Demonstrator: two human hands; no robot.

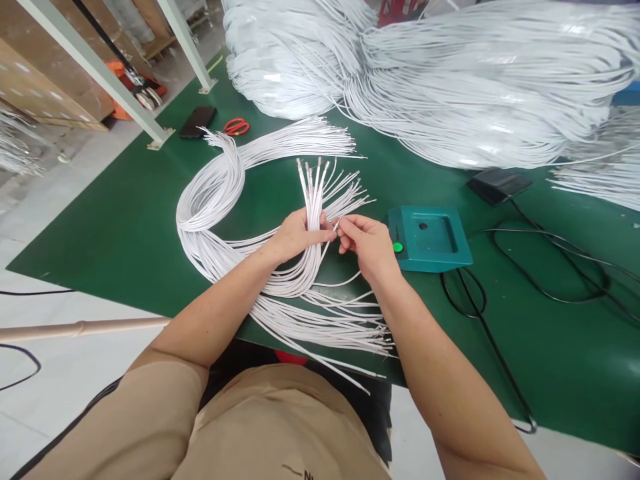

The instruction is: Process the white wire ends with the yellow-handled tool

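My left hand (300, 235) is wrapped round a bundle of white cables (314, 193), whose ends stick up above the fingers. Close beside it on the right, my right hand (364, 241) pinches the tip of a single white cable (337, 225) between thumb and forefinger. The held cables curve down below my left hand. Around and under my hands, more loose white cables (320, 323) lie across the green table, their ends fanned to the right. A looped bundle (207, 193) curls at the left.
A teal device (431, 239) with a green button sits right of my hands on the green table (115, 220). Behind lie large piles of white cables (475, 87), red-handled scissors (236, 127) and a black object (198, 123). Black cords (550, 267) coil at the right.
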